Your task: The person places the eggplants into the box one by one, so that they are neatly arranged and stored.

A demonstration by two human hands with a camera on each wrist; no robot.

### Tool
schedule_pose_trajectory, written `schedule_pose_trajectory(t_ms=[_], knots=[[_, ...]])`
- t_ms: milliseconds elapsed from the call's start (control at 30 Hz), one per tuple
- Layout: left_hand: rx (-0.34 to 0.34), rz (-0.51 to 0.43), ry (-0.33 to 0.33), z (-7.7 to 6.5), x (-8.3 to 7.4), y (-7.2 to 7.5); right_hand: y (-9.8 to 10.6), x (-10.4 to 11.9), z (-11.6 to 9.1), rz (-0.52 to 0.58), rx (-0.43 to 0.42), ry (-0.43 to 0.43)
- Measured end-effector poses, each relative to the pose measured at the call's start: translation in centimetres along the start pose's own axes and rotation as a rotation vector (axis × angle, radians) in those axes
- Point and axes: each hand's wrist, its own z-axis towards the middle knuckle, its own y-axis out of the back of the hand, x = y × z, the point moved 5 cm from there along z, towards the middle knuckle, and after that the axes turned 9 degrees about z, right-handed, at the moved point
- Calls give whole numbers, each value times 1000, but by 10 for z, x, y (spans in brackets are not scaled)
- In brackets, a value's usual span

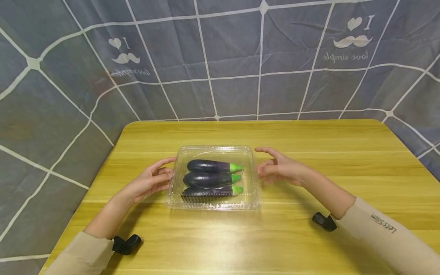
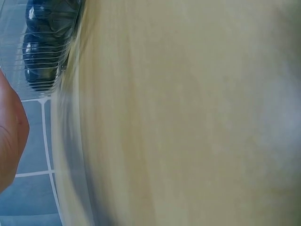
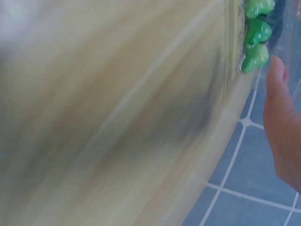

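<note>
In the head view a clear plastic clamshell box (image 1: 252, 152) lies on the table with its lid down. Inside are three eggplants side by side, an upper one (image 1: 207, 166), a middle one (image 1: 207, 179) and a lower one (image 1: 206, 192), their green stem ends toward the right. My left hand (image 1: 154, 179) is at the box's left side, fingertips right at its edge and fingers loosely bent. Beside the right edge, my right hand (image 1: 280, 168) has its index finger stretched out and the other fingers relaxed. The right wrist view shows green stem ends (image 3: 257, 33) near that hand's thumb.
The yellow wood-grain table (image 1: 326, 152) extends around the box. Behind it hangs a grey cloth (image 1: 233, 95) with white grid lines. Black wrist devices sit on the left sleeve (image 1: 127, 244) and the right sleeve (image 1: 324, 221).
</note>
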Motion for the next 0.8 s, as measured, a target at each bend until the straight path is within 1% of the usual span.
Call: schedule_pose_trajectory(t_ms=[100, 200, 300, 500, 667, 800], knots=[[-9, 13, 3, 0, 1, 0, -7, -5, -10, 12, 63, -34], [-18, 27, 11, -1, 0, -1, -14, -9, -16, 7, 88, -65], [-28, 50, 21, -2, 0, -1, -20, -10, -20, -1, 85, -73], [-50, 138, 30, -5, -4, 1, -24, -9, -22, -3, 70, -66], [-50, 151, 45, -4, -1, 2, -28, -13, -24, -14, 74, -52], [-53, 152, 52, -3, 1, 2, -34, -18, -24, 3, 66, -51]])
